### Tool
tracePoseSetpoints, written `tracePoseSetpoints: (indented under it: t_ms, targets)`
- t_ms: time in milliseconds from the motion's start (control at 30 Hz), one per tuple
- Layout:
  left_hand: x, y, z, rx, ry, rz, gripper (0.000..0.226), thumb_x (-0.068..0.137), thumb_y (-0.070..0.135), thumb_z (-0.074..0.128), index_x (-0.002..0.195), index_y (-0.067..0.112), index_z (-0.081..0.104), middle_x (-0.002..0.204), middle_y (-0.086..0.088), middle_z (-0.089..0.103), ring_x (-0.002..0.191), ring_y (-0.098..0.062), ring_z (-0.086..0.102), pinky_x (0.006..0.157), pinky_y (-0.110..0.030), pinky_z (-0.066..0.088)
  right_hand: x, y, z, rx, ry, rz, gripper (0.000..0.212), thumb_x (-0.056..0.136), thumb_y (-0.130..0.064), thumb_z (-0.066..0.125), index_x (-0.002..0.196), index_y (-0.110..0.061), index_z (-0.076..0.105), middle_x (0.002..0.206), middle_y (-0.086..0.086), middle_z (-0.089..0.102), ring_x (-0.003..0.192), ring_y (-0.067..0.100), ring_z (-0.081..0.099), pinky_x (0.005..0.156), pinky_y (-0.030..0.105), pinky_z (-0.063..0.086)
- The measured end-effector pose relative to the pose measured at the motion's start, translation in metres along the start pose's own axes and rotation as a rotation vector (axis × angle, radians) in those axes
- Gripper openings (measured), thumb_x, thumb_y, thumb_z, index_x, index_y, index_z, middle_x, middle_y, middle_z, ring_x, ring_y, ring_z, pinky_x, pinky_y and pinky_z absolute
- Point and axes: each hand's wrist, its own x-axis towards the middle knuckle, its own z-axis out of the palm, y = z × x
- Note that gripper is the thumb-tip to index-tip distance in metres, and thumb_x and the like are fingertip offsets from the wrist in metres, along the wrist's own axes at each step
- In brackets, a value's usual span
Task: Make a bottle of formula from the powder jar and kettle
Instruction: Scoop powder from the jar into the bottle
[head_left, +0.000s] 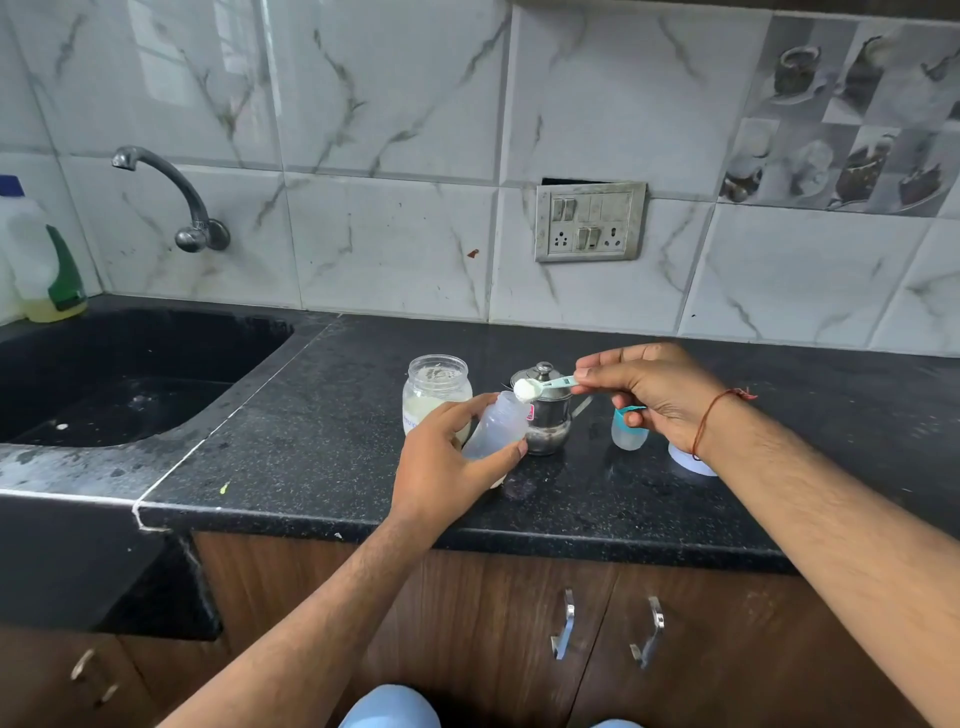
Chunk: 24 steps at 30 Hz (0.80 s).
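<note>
My left hand (441, 462) grips a clear baby bottle (500, 423), tilted toward the right with its open mouth up. My right hand (649, 395) pinches the handle of a small teal scoop (545, 385) heaped with white powder, its bowl right above the bottle's mouth. The open glass powder jar (436, 387) stands just behind my left hand. A small steel kettle (545, 415) with a lid stands behind the bottle. The bottle's teal-ringed cap (628, 428) rests on the black counter (311, 441) under my right hand.
A white lid (691, 462) lies partly hidden under my right wrist. A black sink (130, 374) with a wall tap (176, 197) lies to the left, a detergent bottle (41, 249) at its back corner. A switch socket plate (590, 221) is on the tiled wall.
</note>
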Motion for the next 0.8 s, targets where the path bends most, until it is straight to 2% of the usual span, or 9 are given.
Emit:
tracePoseSetpoints:
  t_ms: [267, 400, 467, 533, 600, 700, 800]
  targets:
    - [-0.001, -0.003, 0.000, -0.017, -0.006, 0.008, 0.061, 0.079, 0.043, 0.099, 0.136, 0.040, 0.078, 0.120, 0.023, 0.076, 0.082, 0.015, 0.058, 0.074, -0.006, 0.044, -0.002, -0.005, 0.004, -0.117, 0.004, -0.029, 0.019, 0.085, -0.009, 0.083, 0.104, -0.009, 0.080, 0.090, 0.011, 0.083, 0.053, 0.007, 0.043, 0.044, 0.019, 0.033]
    - [-0.001, -0.002, 0.000, -0.007, -0.014, 0.010, 0.061, 0.079, 0.045, 0.099, 0.135, 0.041, 0.078, 0.118, 0.022, 0.075, 0.084, 0.015, 0.058, 0.075, -0.006, 0.043, -0.001, -0.010, 0.011, -0.266, 0.036, -0.124, 0.016, 0.082, -0.010, 0.085, 0.097, -0.011, 0.081, 0.081, 0.007, 0.082, 0.053, 0.008, 0.046, 0.046, 0.021, 0.034]
    - [-0.001, -0.002, 0.000, -0.008, -0.017, 0.000, 0.061, 0.078, 0.047, 0.098, 0.135, 0.043, 0.077, 0.116, 0.023, 0.075, 0.085, 0.014, 0.058, 0.075, -0.007, 0.043, -0.001, -0.014, 0.015, -0.349, 0.039, -0.210, 0.013, 0.080, -0.011, 0.088, 0.091, -0.014, 0.082, 0.078, 0.004, 0.082, 0.058, 0.011, 0.061, 0.056, 0.026, 0.049]
    - [-0.001, -0.003, 0.001, -0.004, -0.017, -0.006, 0.062, 0.077, 0.049, 0.098, 0.135, 0.045, 0.077, 0.115, 0.024, 0.074, 0.087, 0.012, 0.059, 0.075, -0.007, 0.044, -0.003, -0.020, 0.020, -0.492, 0.049, -0.321, 0.014, 0.078, -0.014, 0.090, 0.088, -0.019, 0.083, 0.075, -0.002, 0.081, 0.070, 0.008, 0.074, 0.075, 0.030, 0.061]
    - [0.000, -0.003, 0.001, -0.006, -0.014, -0.013, 0.062, 0.077, 0.049, 0.098, 0.135, 0.045, 0.077, 0.114, 0.025, 0.074, 0.086, 0.013, 0.058, 0.075, -0.009, 0.044, -0.010, -0.026, 0.028, -0.690, 0.066, -0.465, 0.012, 0.079, -0.021, 0.089, 0.088, -0.027, 0.083, 0.072, -0.008, 0.078, 0.065, -0.005, 0.068, 0.069, 0.022, 0.056]
    - [0.000, -0.003, 0.001, -0.021, -0.009, -0.030, 0.060, 0.077, 0.047, 0.099, 0.133, 0.045, 0.078, 0.110, 0.026, 0.072, 0.083, 0.014, 0.057, 0.076, -0.011, 0.043, -0.025, -0.033, 0.040, -0.808, 0.051, -0.631, 0.013, 0.081, -0.028, 0.086, 0.092, -0.033, 0.082, 0.072, -0.015, 0.075, 0.060, -0.008, 0.061, 0.060, 0.010, 0.042]
    - [0.000, -0.003, 0.002, -0.016, -0.006, -0.037, 0.061, 0.077, 0.049, 0.098, 0.134, 0.046, 0.077, 0.110, 0.026, 0.071, 0.085, 0.015, 0.058, 0.077, -0.012, 0.044, -0.035, -0.035, 0.048, -0.962, 0.067, -0.757, 0.014, 0.085, -0.031, 0.081, 0.098, -0.038, 0.081, 0.078, -0.020, 0.074, 0.069, -0.010, 0.057, 0.065, 0.013, 0.041]
